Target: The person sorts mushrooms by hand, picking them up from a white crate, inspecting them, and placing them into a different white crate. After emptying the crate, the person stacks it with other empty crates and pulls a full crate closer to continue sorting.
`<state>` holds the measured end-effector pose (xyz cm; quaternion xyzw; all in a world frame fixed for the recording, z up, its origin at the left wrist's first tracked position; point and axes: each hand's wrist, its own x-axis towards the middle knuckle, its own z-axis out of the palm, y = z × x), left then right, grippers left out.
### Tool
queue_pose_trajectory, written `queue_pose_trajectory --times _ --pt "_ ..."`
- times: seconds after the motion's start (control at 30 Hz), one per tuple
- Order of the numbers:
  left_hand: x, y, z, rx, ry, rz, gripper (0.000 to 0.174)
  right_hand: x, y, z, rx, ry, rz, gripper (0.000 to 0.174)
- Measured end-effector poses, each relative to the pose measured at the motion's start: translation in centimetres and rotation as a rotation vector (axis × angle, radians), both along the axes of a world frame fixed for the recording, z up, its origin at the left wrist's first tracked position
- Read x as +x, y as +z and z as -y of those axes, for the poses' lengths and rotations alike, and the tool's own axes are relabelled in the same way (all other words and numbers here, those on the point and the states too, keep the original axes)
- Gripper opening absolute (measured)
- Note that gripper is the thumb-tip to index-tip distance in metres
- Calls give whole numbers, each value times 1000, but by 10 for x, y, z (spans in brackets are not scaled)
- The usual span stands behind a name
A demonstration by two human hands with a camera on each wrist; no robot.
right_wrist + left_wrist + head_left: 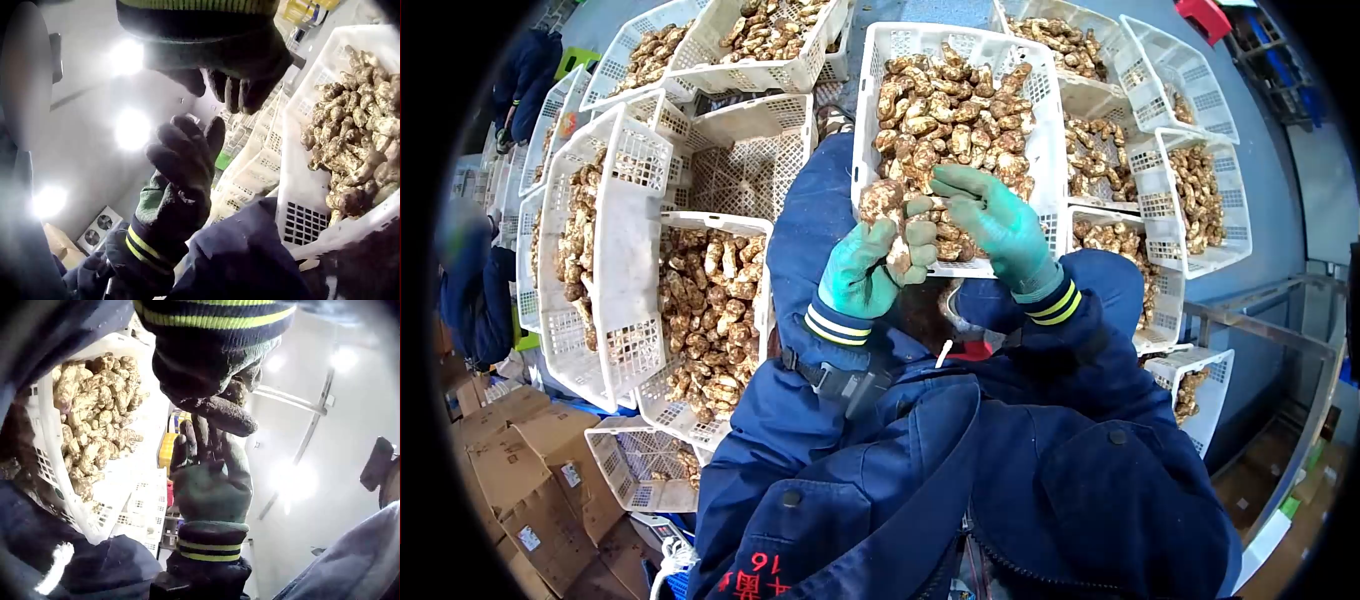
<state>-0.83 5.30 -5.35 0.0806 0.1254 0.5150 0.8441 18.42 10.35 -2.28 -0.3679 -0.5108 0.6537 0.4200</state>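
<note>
Presently left grip [862, 278] holds mushroom [882, 200] by near corner of white crate [1050, 130], long axis running cap outward, stem toward body; right grip [1004, 238], fingers extended, holding nothing, hovers just right of mushroom, not touching it.

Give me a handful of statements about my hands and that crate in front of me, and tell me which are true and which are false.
1. The left grip holds a mushroom. True.
2. The right grip holds one too. False: it holds nothing.
3. The gloves are red. False: they are green.
4. Both cuffs carry stripes. True.
5. The white crate in front holds only a single mushroom. False: it holds a heap of mushrooms.
</note>
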Motion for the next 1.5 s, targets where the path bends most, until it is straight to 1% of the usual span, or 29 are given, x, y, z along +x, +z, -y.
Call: queue_pose_trajectory --times 0.07,0.1,0.2,0.23,0.33,0.43,0.47,0.5,0.53,0.57,0.6,0.67,0.7,0.73,0.8,0.87,0.9,0.93,0.97,1.03,1.1,1.13,1.17,1.2,1.27,1.37,1.4,1.47,1.5 --pt "5 -8 4 33 102 -270 33 -5 -2 -1 -17 119 -75 49" --pt "7 -4 5 -1 157 -349 20 -7 -3 -2 -30 114 -88 48" --pt "5 14 4 -12 144 -592 24 -1 -5 -7 -75 69 18 45" --pt "10 29 3 -39 171 -555 36 5 -6 -9 -92 46 80 44" --pt "14 24 1 -33 257 -824 47 27 -16 -19 -46 -33 211 39" --pt "11 17 -1 148 445 -1082 51 54 -40 -32 -53 -141 312 36" --pt "8 17 -2 205 507 -1155 52 62 -48 -35 -38 -219 247 31" --pt "-11 25 -4 293 537 -1272 55 73 -44 -39 -32 -242 456 30" --pt "-28 30 0 189 632 -1287 52 87 -41 -43 -29 -264 665 28" --pt "-55 43 1 317 702 -1515 52 101 -47 -49 65 -246 838 29" --pt "-78 50 9 142 792 -1481 50 115 -54 -55 160 -234 1020 31" --pt "-156 31 29 128 700 -1726 47 136 -71 -66 328 -191 1361 33" --pt "-176 29 41 103 628 -1935 48 126 -57 -66 239 -111 1427 35" --pt "-191 22 52 234 638 -2227 50 115 -58 -67 187 -59 1459 36" --pt "-160 30 47 74 706 -1948 49 96 -80 -80 138 302 1422 45" --pt "-113 27 38 111 675 -1614 42 65 -91 -76 165 349 1401 55" --pt "-82 43 30 86 529 -1460 37 51 -98 -78 130 371 1509 64" --pt "-66 35 24 96 411 -1335 34 42 -106 -77 180 324 1549 59" --pt "-50 32 15 250 313 -1354 33 39 -115 -84 124 339 1583 55" --pt "-15 30 9 74 139 -1091 31 36 -131 -96 103 302 1671 46" --pt "2 6 4 195 -25 -1106 31 50 -134 -103 66 318 1453 42" --pt "9 -2 5 172 -58 -1033 36 55 -127 -105 46 318 1351 40" --pt "13 -9 5 137 -49 -942 40 61 -121 -97 -366 187 655 35" --pt "17 -15 4 98 -39 -851 43 62 -86 -85 -420 254 287 35" --pt "19 -26 1 35 -24 -694 53 56 -36 -70 -116 423 337 44" --pt "18 -20 -9 -167 -245 -290 57 40 -9 -52 -222 483 -67 61" --pt "18 -17 -10 -68 -306 -193 57 37 -11 -50 -292 541 -176 65" --pt "24 -3 -7 -40 -307 -241 54 30 -6 -47 -241 579 -192 73" --pt "25 -15 -11 -123 -361 -128 50 27 -4 -48 -223 601 -183 78"
